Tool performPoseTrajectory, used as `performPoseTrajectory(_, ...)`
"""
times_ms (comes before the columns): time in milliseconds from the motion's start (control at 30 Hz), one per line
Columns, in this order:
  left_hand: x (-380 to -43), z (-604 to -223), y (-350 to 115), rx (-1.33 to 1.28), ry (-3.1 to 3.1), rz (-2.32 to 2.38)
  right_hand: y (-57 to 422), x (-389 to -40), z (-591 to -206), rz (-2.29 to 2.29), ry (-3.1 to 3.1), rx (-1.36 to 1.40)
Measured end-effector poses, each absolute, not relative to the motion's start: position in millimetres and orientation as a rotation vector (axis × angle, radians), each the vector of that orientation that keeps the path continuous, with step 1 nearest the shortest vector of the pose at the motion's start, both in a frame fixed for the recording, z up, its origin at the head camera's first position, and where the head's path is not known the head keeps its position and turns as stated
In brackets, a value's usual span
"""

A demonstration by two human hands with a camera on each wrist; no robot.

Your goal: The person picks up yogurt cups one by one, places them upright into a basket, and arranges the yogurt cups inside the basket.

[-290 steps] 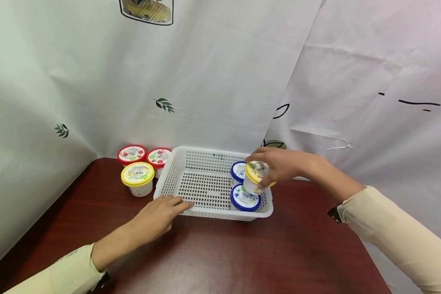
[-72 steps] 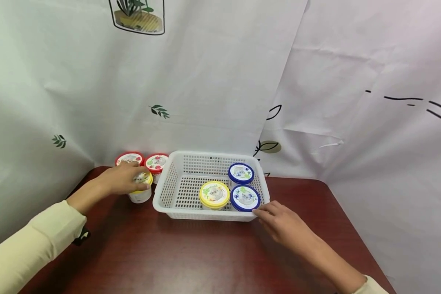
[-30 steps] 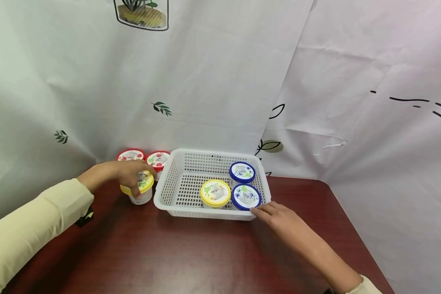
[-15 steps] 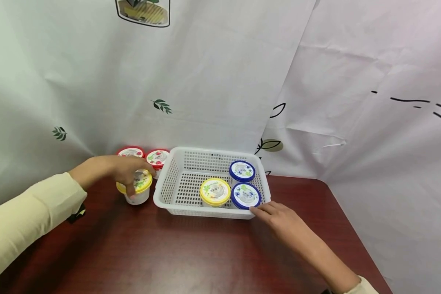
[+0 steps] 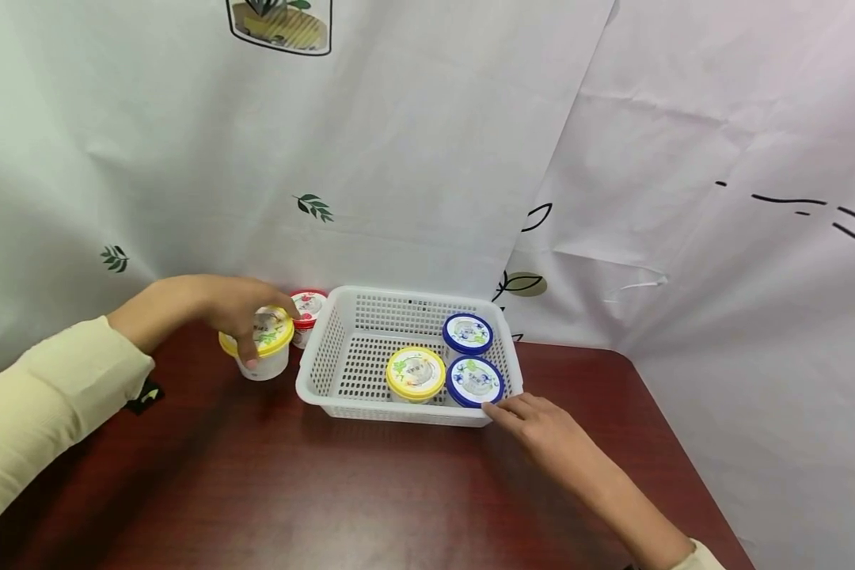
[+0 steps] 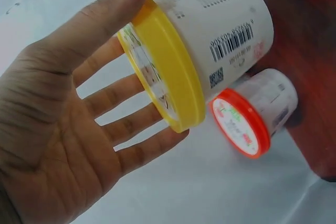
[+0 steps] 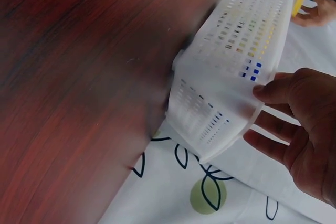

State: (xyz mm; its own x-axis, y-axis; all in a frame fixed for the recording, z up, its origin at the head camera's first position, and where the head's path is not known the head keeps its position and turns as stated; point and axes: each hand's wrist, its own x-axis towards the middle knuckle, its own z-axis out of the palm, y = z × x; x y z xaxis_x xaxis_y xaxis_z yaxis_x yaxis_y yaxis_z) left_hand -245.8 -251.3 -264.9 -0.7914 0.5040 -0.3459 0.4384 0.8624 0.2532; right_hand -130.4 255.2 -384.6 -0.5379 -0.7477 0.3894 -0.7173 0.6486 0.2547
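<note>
My left hand [image 5: 235, 309] grips a white tub with a yellow lid [image 5: 267, 348] by its lid. In the left wrist view my thumb and fingers span that yellow lid [image 6: 176, 72], with the barcode side showing. The tub seems raised a little off the table. A red-lidded tub [image 5: 309, 305] stands behind it; the other red-lidded one is hidden by my hand. My right hand [image 5: 541, 427] holds the near right corner of the white basket [image 5: 406, 413], thumb outside the wall in the right wrist view. Inside are a yellow-lidded tub [image 5: 416, 374] and two blue-lidded tubs [image 5: 475, 381].
The basket stands on a dark red wooden table [image 5: 370, 499], near its back edge. Behind the table hangs a white printed cloth [image 5: 413, 158]. Bare basket floor [image 5: 363, 368] shows left of the yellow-lidded tub.
Earlier, my right hand held a yellow-lidded tub over the basket; one now stands inside. My left hand left the basket rim, took the other yellow-lidded tub and shifted it slightly left and up.
</note>
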Motion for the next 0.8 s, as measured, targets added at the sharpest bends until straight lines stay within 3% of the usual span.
performPoseTrajectory(800, -234.1, -228.5, -244.4, 0.662, 2.639, 0.21, 256.2, -126.9, -385.4, -0.083, -2.433, 1.101)
